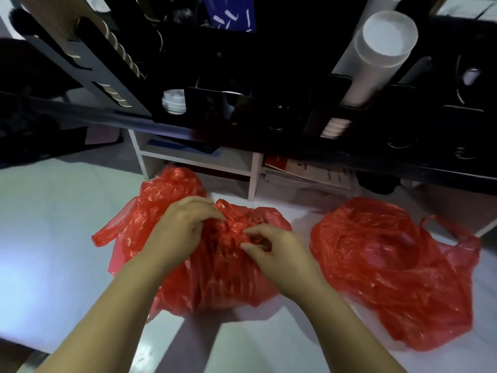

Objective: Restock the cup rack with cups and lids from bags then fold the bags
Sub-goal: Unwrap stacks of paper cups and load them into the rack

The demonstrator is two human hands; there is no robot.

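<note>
A red plastic bag (pixel 215 281) with a knotted top lies on the white surface in front of me. My left hand (pixel 183 224) pinches the knot from the left, and my right hand (pixel 271 249) pinches the same knot from the right. A second red bag (pixel 382 265) lies to the right, with round shapes showing dimly through it. A third, crumpled red bag (pixel 172 189) lies behind the first. Above stands the black cup rack (pixel 242 98), holding a tall stack of clear cups (pixel 376 55), a brown cup stack (pixel 118 52) and white lids (pixel 173 102).
A white shelf unit (pixel 252 173) with papers stands under the dark counter edge behind the bags. The white surface (pixel 53 238) stretches to the left of the bags.
</note>
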